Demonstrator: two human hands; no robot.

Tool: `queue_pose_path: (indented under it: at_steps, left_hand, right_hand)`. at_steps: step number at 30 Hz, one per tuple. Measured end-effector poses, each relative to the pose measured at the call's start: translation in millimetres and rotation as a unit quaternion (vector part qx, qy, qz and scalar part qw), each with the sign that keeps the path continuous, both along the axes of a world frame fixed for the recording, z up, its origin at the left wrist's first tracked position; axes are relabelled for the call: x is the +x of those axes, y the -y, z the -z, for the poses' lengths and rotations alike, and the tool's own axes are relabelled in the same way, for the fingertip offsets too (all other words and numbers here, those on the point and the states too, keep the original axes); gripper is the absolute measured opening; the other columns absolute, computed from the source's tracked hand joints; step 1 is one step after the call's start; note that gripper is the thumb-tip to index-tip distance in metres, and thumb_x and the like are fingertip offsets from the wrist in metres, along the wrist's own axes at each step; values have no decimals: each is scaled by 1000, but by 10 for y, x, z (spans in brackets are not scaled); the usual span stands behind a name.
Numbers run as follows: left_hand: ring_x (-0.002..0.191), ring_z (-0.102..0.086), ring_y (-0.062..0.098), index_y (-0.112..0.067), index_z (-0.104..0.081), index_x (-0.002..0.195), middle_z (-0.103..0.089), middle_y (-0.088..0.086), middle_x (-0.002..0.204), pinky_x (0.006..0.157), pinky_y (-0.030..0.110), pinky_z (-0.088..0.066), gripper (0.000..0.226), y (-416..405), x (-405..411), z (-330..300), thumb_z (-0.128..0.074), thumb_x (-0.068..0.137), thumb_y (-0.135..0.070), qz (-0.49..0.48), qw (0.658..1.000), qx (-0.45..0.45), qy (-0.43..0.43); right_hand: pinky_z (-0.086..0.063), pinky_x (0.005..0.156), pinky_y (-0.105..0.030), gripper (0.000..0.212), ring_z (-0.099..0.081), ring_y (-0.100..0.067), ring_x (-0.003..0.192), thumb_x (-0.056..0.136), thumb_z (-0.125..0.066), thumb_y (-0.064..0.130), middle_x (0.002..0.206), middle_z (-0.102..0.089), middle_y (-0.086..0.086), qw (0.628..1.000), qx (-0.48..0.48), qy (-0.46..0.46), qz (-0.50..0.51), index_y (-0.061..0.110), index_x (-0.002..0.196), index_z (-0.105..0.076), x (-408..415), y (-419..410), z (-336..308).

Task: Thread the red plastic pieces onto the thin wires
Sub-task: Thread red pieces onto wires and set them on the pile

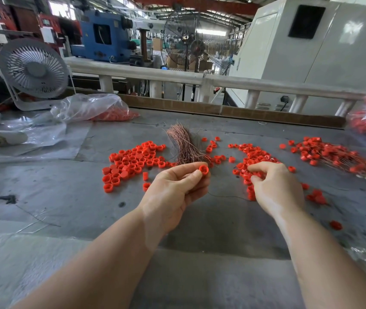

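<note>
Risk is building: left hand (178, 186) is pinching one red cap (203, 170) just in front of the wire bundle (183, 144) while right hand (275, 186), fingers curled, is raking the middle pile (250, 152), likely scattering pieces.

no readable text, labels or signs

Red caps (133, 161), coppery wires (183, 144) — grey table (66, 192).

Single head cam, wide-angle, fwd and down over table (43, 197), close above both hands.
</note>
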State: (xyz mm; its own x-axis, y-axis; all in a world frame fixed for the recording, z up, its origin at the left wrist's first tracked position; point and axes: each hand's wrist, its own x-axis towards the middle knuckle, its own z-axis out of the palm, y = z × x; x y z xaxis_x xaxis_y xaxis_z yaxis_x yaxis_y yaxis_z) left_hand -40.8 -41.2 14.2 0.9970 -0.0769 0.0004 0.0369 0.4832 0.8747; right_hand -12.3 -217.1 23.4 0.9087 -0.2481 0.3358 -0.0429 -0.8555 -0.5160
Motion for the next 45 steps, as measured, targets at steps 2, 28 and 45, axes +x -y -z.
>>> queue_pose_path:
  at_steps: [2, 28, 45]
  left_hand:
    - [60, -65, 5, -11, -69, 85, -71, 1, 70, 58, 19, -55, 20, 0, 2, 2, -53, 88, 0, -1, 1000, 3, 2]
    - [62, -66, 5, -12, -68, 87, -70, -2, 69, 58, 17, -54, 19, 6, -20, -9, -52, 89, 0, 7, 1000, 22, 12]
    - [63, -66, 4, -15, -68, 89, -71, -3, 72, 58, 16, -53, 18, 9, -27, -7, -54, 88, -4, 17, 999, 37, 15]
  right_hand:
    - [-46, 76, -33, 15, -59, -29, 97, 86, -61, 18, 101, -68, -3, 999, -13, 8, 28, 24, 98, -68, -12, 13, -9]
    - [-46, 81, -29, 14, -60, -19, 90, 83, -69, 20, 94, -68, 1, 991, -23, 0, -134, 17, 96, -72, -66, -176, 68]
    - [-46, 70, -29, 11, -59, -16, 76, 80, -69, 10, 75, -65, 4, 985, -17, 27, -169, 19, 76, -65, -122, -221, 44]
